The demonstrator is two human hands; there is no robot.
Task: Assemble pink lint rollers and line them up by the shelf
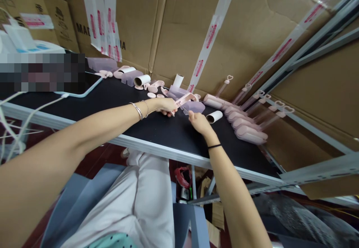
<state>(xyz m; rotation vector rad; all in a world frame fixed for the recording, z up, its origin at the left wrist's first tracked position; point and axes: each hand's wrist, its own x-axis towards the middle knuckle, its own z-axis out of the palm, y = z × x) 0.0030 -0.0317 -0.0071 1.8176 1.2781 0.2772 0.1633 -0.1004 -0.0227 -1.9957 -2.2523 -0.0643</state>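
My left hand (167,106) is closed round a long pale-pink plastic part (185,100), which slants up to the right out of its fingers. My right hand (199,121) is closed too, fingertips pinched together just right of that part. Whatever those fingertips hold is too small to make out. Behind them lies a translucent lavender plastic piece (196,107). A white cardboard tube (214,116) rests on its side next to my right hand. Small pink ovals (151,95) and other pink pieces lie beyond my left hand.
Pink assembled pieces (249,132) with clear rods and heart-shaped loops line the black tabletop's (157,130) right side. More tubes (142,80) and lavender pieces stand along the cardboard wall (185,27). At left are a tablet (84,85) and white cables (36,111). Metal shelf bars (322,165) edge the right.
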